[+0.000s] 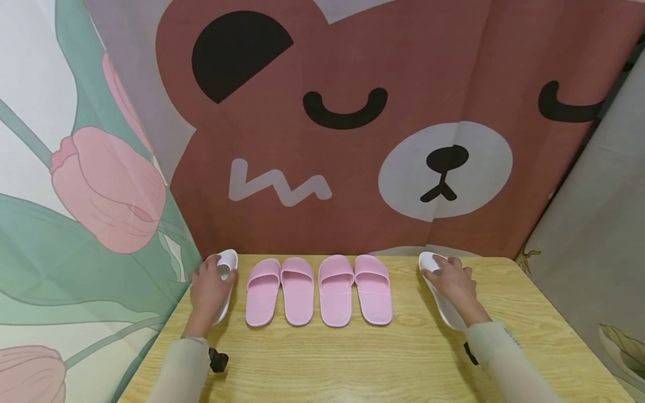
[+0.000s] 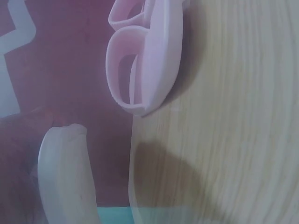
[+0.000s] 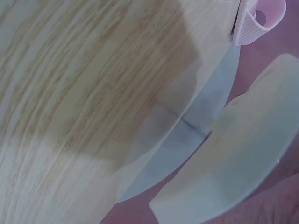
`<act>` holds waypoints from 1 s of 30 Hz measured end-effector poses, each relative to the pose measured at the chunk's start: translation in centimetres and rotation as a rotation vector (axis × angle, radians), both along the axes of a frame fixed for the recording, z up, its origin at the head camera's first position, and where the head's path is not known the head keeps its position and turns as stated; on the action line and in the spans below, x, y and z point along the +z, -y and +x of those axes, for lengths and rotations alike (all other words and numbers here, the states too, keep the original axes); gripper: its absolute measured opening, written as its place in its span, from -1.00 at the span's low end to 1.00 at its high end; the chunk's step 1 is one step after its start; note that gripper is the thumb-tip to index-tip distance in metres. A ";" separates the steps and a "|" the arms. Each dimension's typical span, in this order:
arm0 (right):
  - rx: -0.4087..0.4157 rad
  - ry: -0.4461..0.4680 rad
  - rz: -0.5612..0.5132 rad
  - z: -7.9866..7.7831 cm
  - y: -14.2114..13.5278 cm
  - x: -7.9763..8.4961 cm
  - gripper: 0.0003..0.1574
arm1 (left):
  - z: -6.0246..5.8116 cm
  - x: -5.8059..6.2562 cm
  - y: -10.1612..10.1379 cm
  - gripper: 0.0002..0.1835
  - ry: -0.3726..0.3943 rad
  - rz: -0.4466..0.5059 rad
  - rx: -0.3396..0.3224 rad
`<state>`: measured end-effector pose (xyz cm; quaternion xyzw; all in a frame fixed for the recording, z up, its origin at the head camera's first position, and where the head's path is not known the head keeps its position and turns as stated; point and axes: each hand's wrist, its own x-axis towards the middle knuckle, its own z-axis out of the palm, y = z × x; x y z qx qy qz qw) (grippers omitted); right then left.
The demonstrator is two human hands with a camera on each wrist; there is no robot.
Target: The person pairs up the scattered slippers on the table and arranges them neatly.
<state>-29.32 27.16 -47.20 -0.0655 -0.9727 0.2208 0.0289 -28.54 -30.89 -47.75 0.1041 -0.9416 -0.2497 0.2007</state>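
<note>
At the table's left side my left hand (image 1: pixel 210 288) grips a white slipper (image 1: pixel 228 259) by its strap, thumb on the right side and fingers over the top. The left wrist view shows this white slipper (image 2: pixel 67 175) off the wood, a shadow below it. Toward the right, my right hand (image 1: pixel 453 282) holds another white slipper (image 1: pixel 450 313) around the strap. That slipper (image 3: pixel 233 149) also hangs apart from the tabletop in the right wrist view. Between the hands lie two pairs of pink slippers, one pair (image 1: pixel 259 305) nearer my left hand, the other (image 1: pixel 374 305) right of it.
The wooden table (image 1: pixel 342 364) ends at the back against a hanging cloth (image 1: pixel 353 224) with a bear face. A tulip-print cloth (image 1: pixel 111 196) hangs along the left, a pale cloth (image 1: pixel 594 224) along the right. The pink slippers' toes point to the back edge.
</note>
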 end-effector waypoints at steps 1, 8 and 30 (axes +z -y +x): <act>-0.001 0.000 -0.002 0.0 0.1 -0.1 -0.04 | 0.0 0.0 -0.1 -0.31 -0.002 0.001 0.001; 0.002 -0.004 -0.007 0.2 0.2 -0.2 -0.02 | 0.3 0.0 -0.3 -0.31 0.015 0.006 0.014; -0.017 -0.052 0.006 0.7 0.4 0.2 -0.03 | 1.1 1.3 -2.3 -0.29 -0.017 0.012 -0.014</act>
